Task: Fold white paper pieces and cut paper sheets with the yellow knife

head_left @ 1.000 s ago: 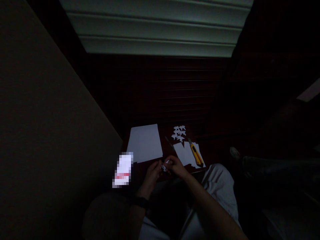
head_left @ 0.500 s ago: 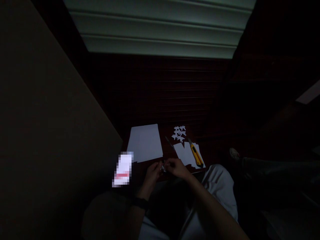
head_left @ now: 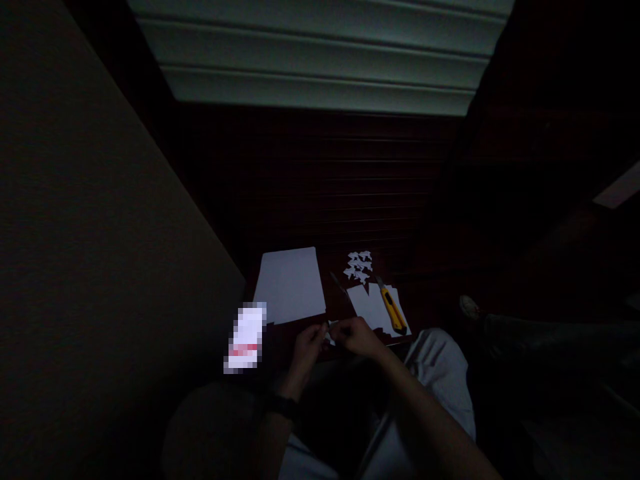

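Between my two hands is a small folded piece of white paper (head_left: 329, 337), partly hidden by the fingers. My left hand (head_left: 311, 341) grips it from the left, with a dark band around the wrist. From the right, the closed fingers of my right hand (head_left: 354, 333) pinch the same piece. Past my right hand, a yellow utility knife (head_left: 393, 310) lies on cut white paper pieces (head_left: 364, 307). Several small folded paper shapes (head_left: 358, 265) are grouped farther back. A stack of white sheets (head_left: 290, 283) lies to the left.
A thin dark tool, perhaps a blade or ruler (head_left: 339, 283), lies between the sheets and the cut pieces. A bright blurred-out screen (head_left: 246, 339) is at the table's left edge. Another person's leg and shoe (head_left: 470, 308) are at the right. A wall closes off the left side.
My fingers have shifted slightly on the small paper, and more of its white shows between the hands. The knife, sheets and folded shapes have stayed put.
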A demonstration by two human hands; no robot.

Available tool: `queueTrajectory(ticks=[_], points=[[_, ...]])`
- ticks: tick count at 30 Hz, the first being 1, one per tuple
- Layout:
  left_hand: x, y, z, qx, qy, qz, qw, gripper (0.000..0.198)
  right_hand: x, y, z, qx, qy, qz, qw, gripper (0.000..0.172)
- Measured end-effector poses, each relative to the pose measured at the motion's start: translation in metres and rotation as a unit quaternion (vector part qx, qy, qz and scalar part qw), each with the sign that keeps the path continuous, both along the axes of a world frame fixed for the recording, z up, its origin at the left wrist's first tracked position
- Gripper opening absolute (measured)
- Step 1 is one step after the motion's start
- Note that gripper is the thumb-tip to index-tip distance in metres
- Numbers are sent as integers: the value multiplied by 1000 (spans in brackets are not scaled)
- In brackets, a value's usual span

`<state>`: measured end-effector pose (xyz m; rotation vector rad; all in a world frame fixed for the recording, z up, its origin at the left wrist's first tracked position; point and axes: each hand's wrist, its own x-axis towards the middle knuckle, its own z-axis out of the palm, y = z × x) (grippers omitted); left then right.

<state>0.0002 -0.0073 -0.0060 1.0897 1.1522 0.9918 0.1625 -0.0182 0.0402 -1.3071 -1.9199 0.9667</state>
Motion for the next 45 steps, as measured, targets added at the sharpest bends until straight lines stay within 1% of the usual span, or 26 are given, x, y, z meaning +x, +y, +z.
queueTrajectory(ticks=[6, 18, 23, 27, 32, 37, 40, 42, 43, 45], points=[[1, 1, -4, 3, 2, 2, 1000, 37, 0, 0, 0, 14, -28, -9, 999, 16], [0, 0, 0, -9, 3, 3, 1000, 39, 0, -1, 0, 10, -12, -2, 1000, 18], [2, 0, 4, -2, 3, 9, 1000, 40, 1, -2, 4, 6, -17, -2, 1000, 19], [3, -1, 6, -3, 8, 14, 1000, 40, 1, -2, 3, 7, -30, -4, 1000, 20], [2, -2, 4, 15, 16, 0, 1000, 37, -1, -2, -2, 27, -66, -16, 997, 20], [3, -2, 5, 2, 7, -7, 1000, 34, -5, -6, -1, 42, -72, -43, 996, 18], [3, -2, 4, 3, 1, -5, 1000, 34, -6, -8, -1, 32, -42, -56, 997, 15], [2, -2, 4, 6, -2, -2, 1000, 33, -5, -6, -3, 17, 10, -61, 998, 13], [1, -2, 3, 7, -2, -3, 1000, 33, -4, -5, -5, -5, 46, -57, 997, 14], [0, -3, 4, 6, -5, -6, 1000, 33, 0, -1, -9, -83, 130, -37, 987, 21]])
